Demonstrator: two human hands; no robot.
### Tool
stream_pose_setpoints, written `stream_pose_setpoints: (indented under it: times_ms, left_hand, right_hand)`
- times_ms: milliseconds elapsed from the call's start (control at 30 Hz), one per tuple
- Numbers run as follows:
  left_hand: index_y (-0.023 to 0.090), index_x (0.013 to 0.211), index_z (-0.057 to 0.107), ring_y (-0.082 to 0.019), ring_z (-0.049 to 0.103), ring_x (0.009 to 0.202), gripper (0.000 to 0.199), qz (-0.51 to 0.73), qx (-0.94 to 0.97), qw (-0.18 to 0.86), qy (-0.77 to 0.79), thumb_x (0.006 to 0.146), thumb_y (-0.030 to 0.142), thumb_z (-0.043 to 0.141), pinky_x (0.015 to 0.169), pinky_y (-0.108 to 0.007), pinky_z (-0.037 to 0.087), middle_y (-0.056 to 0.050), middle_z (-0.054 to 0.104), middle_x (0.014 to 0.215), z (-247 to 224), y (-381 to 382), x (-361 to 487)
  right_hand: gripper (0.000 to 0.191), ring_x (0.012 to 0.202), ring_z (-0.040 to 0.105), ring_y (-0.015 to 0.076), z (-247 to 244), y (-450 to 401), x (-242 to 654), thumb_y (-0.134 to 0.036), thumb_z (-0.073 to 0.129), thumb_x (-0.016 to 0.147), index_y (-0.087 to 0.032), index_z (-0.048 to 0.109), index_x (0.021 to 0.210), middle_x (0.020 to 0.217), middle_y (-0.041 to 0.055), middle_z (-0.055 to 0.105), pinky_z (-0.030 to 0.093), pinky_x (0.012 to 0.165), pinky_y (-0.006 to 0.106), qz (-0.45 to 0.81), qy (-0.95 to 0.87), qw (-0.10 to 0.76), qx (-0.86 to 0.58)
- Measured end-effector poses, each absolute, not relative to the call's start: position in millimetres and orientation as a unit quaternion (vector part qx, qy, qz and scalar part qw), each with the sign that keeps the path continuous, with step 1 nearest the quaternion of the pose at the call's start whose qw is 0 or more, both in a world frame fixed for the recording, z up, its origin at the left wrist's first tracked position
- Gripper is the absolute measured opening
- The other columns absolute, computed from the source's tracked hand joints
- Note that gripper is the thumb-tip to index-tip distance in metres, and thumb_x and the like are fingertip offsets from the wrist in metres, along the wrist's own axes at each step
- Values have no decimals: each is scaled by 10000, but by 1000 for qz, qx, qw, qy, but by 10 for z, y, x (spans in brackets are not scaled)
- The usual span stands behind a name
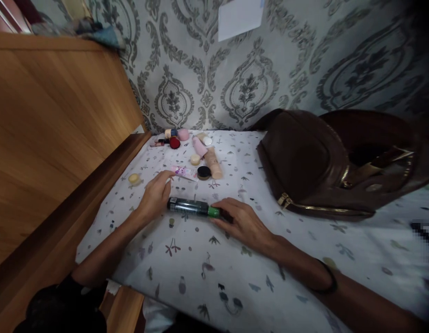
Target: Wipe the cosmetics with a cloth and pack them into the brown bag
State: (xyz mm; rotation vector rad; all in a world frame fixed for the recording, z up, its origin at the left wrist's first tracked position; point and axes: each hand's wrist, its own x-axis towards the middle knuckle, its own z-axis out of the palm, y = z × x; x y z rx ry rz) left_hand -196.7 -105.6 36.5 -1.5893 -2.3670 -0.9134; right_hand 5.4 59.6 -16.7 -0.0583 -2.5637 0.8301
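Note:
A dark bottle with a green neck (192,207) lies sideways on the patterned white cloth (186,277). At its right end is my right hand (240,222), its fingers closed round the dark tip beyond the green part. My left hand (155,196) rests near the bottle's left end, fingers bent, its fingertips by a pink and white tube (184,173); whether it holds anything is hard to see. Behind the hands lie a black-lidded jar (204,173), a beige tube (213,163), a small cream-coloured pot (195,160) and a pink tube (199,146).
A large brown leather bag (304,162) stands at the right, partly unzipped. Farther back are a red round item (174,142), a pink pot (183,134) and a blue-banded jar (171,133). A yellowish pot (133,178) sits left, near a wooden panel (55,125).

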Motion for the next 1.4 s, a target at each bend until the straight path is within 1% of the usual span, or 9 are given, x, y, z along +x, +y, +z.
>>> stream_pose_setpoints:
  times_ms: [100,267,400,667,833,1000,1100,1200,1400]
  left_hand:
    - [177,1156,560,-202,600,1057,343,-293,-602,82,-738,893,80,363,934,-335,476,-79,647,1134,427,-897,-1651]
    - [128,1158,545,-241,621,993,327,-151,-687,41,-710,899,48,361,879,-371,504,-122,655,1069,305,-663,-1162]
    - [155,1110,569,-252,653,890,268,-58,-648,31,-759,916,102,391,824,-406,516,-90,671,1001,270,-724,-1200]
    - [192,1135,584,-193,668,873,311,-172,-566,40,-805,911,131,377,796,-324,525,-72,678,1122,170,-1159,-1712]
    - [181,1163,578,-179,655,892,313,-238,-571,10,-786,916,154,388,813,-290,511,-62,686,1060,163,-1271,-1880]
    - [184,1140,581,-203,656,829,326,-164,-541,51,-823,898,108,376,773,-320,517,-70,671,1006,358,-1203,-1867]
    - [182,1165,552,-224,653,916,342,-138,-554,71,-818,901,88,357,825,-350,523,-91,649,1069,456,-1036,-1650]
    - [181,1190,518,-224,642,989,353,-135,-611,41,-779,898,66,356,860,-349,524,-87,639,1076,459,-823,-1346]
    - [178,1109,536,-225,663,877,248,-48,-644,-12,-763,940,113,366,815,-371,536,-73,661,1002,346,-709,-1168]
  right_hand:
    - [160,763,625,189,-193,599,44,-287,609,900,-173,649,1006,850,59,669,497,647,287,287,-929,234,-7]
    - [117,817,636,207,-244,602,32,-245,644,868,-173,633,959,901,76,671,522,700,310,244,-937,248,2]
    - [117,816,630,209,-249,602,35,-243,656,869,-177,632,962,881,66,664,521,702,313,228,-941,249,18]
    - [180,787,618,194,-218,624,48,-307,616,911,-180,634,1037,876,60,648,510,677,302,253,-941,223,19]
    - [288,833,626,204,-185,621,50,-354,621,905,-175,631,1131,940,77,651,520,705,307,278,-939,200,15]
    - [202,830,627,194,-190,617,42,-293,552,941,-193,649,1086,938,67,657,519,709,306,291,-937,195,7]
    - [223,828,629,198,-206,618,44,-309,565,935,-180,642,1099,949,76,668,521,704,311,293,-934,202,18]
    - [206,821,635,199,-226,613,41,-305,576,928,-176,651,1069,919,78,676,524,706,308,284,-934,214,28]
    - [138,846,642,203,-243,598,28,-267,595,912,-175,663,988,911,79,685,532,731,310,264,-935,234,46]
